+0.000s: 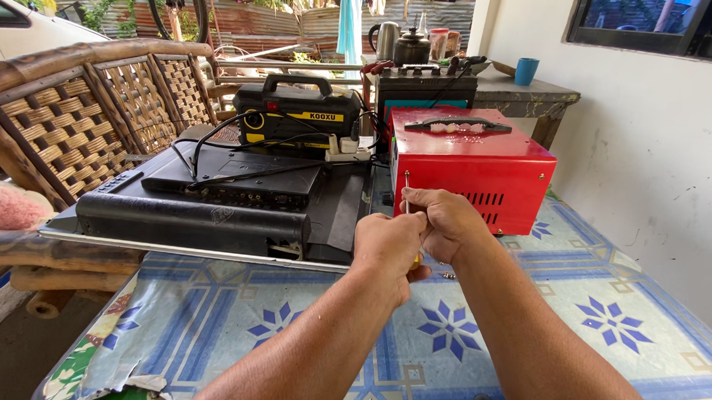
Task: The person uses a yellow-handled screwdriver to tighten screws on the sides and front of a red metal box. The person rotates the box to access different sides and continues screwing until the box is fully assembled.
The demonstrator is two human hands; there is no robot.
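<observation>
Two hands meet at the middle of my view, with everything else spread around them. Far left stands a woven cane chair (96,109); next to it a flat black device (212,206) lies face down on the patterned tablecloth (526,327), cables trailing over it toward a black and yellow case (296,113). My left hand (388,245) is clenched around what looks like a yellow handle, mostly hidden. My right hand (445,221), just beside it and touching, pinches the thin shaft of a screwdriver (407,193). Its long axis stands nearly upright, tip up, just in front of the red metal box (474,161), whose vented face lies directly beyond both hands. Small screws (447,273) sit on the cloth under my right wrist. Further right, a blue cup (526,71) rests on the far bench; I cannot see its contents.
</observation>
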